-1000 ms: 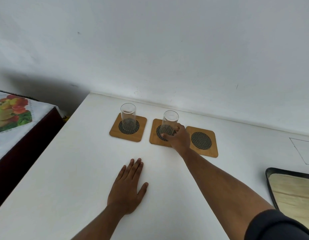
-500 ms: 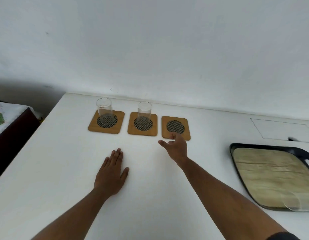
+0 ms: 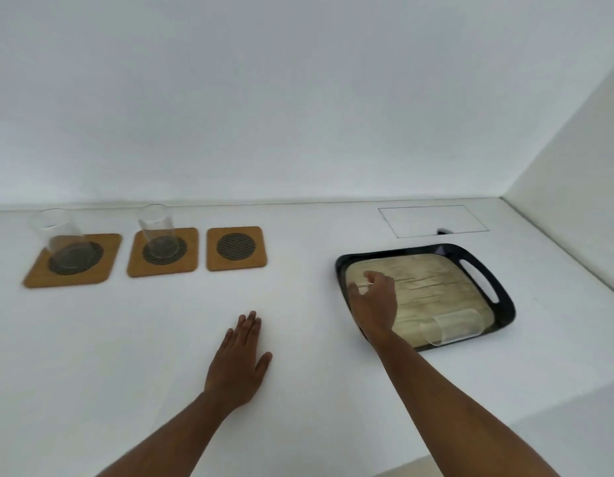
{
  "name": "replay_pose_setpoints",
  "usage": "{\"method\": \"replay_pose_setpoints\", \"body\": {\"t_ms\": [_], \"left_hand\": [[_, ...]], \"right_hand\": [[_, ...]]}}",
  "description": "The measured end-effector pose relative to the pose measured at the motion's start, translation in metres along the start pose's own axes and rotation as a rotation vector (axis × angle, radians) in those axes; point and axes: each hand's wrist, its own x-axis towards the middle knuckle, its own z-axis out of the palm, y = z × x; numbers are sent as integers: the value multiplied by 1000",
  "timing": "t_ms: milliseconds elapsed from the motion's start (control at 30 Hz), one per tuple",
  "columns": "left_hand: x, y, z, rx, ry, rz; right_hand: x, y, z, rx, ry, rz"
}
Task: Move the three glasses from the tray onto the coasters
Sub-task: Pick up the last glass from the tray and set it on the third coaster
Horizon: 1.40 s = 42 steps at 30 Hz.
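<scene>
Three wooden coasters lie in a row at the back left of the white counter. A clear glass (image 3: 59,234) stands on the left coaster (image 3: 92,270) and another glass (image 3: 158,228) on the middle coaster (image 3: 185,259). The right coaster (image 3: 236,248) is bare. A third glass (image 3: 453,327) lies on its side at the near right of the black tray (image 3: 484,270). My right hand (image 3: 374,301) hovers over the tray's left part, fingers apart, holding nothing, a hand's width left of that glass. My left hand (image 3: 242,359) rests flat on the counter.
A white wall runs along the back of the counter and another along its right side. A rectangular outline with a small dark notch (image 3: 433,220) is set in the counter behind the tray. The counter's front edge shows at the lower right.
My right hand let go of the glass on the middle coaster and moved right, across the counter, to over the tray. The view swung right. My left hand stayed flat.
</scene>
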Motion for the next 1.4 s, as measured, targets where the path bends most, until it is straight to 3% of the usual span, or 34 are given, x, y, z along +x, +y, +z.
{"method": "replay_pose_setpoints", "body": {"t_ms": [133,367,767,1000,1200,1333,1400], "left_hand": [[14,27,18,2,2,-15],[20,47,31,8,57,-94],[18,53,34,68,4,-146],[28,77,25,-51,-4,-130],[47,140,1,-539,40,-120],[55,164,-29,-923,-137,-312],[55,163,-40,-1236,-263,-361]], "right_hand": [[17,50,-39,-201,137,94],[40,139,-73,-369,51,205],[66,156,-78,-356,-106,-49],[75,137,-77,-92,-87,-173],[49,81,-60,197,-103,-417],[22,39,-46,327,-132,-577],[8,22,-38,384,-168,-649]]}}
